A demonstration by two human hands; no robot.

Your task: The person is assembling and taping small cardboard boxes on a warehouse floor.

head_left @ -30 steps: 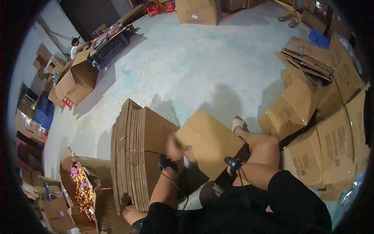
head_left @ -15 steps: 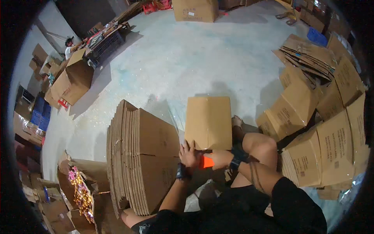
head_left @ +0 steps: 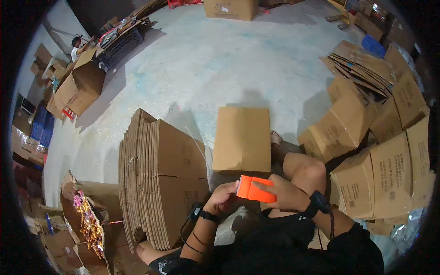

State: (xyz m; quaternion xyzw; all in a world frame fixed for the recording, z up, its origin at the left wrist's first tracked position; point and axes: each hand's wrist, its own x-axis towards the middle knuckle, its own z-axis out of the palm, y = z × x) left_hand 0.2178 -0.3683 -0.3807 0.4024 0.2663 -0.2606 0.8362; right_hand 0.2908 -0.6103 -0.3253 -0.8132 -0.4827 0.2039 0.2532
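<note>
Just orange tool (head_left: 255, 189) between both hands.

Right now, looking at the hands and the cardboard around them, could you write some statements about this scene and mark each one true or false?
1. Both hands hold an orange tool. True: the left hand and the right hand grip it together.
2. A flattened box lies on the floor in front of the person. True.
3. The stack of flattened cartons stands on the person's right. False: it stands on the left.
4. The right hand rests on the flattened box. False: it is apart from it, on the orange tool.
</note>
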